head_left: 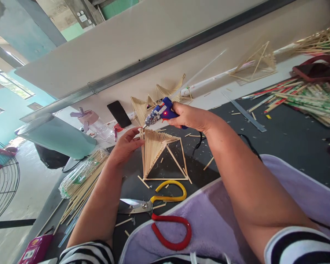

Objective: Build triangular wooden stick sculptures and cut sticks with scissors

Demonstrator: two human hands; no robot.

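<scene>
The right hand point(191, 116) is wrapped around a blue glue gun point(168, 110), its nozzle at the upper left corner of a wooden stick frame point(155, 146) that stands on the dark desk point(287, 146). The left hand point(128, 143) pinches that corner, fingertips right beside the nozzle — whether they touch it is too small to tell. With the tip probably hot, a slip of the gun could burn those fingers; too hard a squeeze could flood the joint. A loosened pinch might set the thin sticks crooked — and the scissors point(146, 206), blades beside the left forearm, could nick it if it drifts.
</scene>
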